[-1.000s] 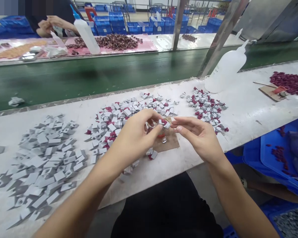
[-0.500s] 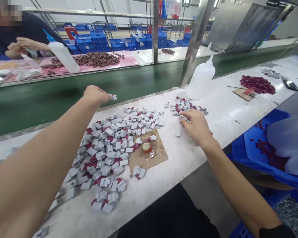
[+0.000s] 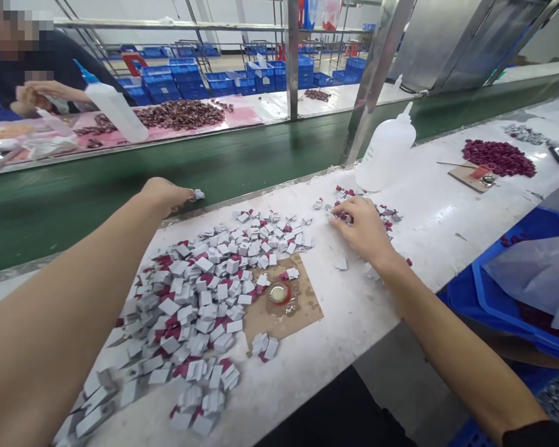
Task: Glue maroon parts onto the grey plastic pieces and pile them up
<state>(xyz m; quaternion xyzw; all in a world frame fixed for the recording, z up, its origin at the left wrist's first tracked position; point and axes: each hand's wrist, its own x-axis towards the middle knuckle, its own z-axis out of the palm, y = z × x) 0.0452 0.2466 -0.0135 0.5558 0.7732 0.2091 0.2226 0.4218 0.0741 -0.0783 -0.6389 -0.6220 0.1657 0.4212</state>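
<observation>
My left hand [image 3: 164, 194] is stretched out at the edge of the green conveyor belt [image 3: 261, 158], its fingers pinched on a small light-grey piece [image 3: 198, 194]. My right hand [image 3: 362, 228] is at a small pile of grey and dark red pieces [image 3: 386, 214]. Its thumb and forefinger are closed on a small grey piece [image 3: 329, 214], partly hidden by the fingers. Between my arms lies a large heap of grey block-like pieces with dark red parts [image 3: 205, 279]. Beside the heap, a round red-rimmed cap [image 3: 279, 293] rests on a wet cardboard square [image 3: 307, 304].
A white squeeze bottle [image 3: 386, 155] stands behind the small pile. Farther right are a dark red heap [image 3: 498, 157] and a blue bin [image 3: 479, 292] below the table edge. Across the belt, a person [image 3: 60, 62] works near another bottle [image 3: 116, 110].
My left hand has moved left and slightly down with its grey piece, to the belt's edge. My right hand stays at the small pile, its fingers drawn together. The view has shifted slightly.
</observation>
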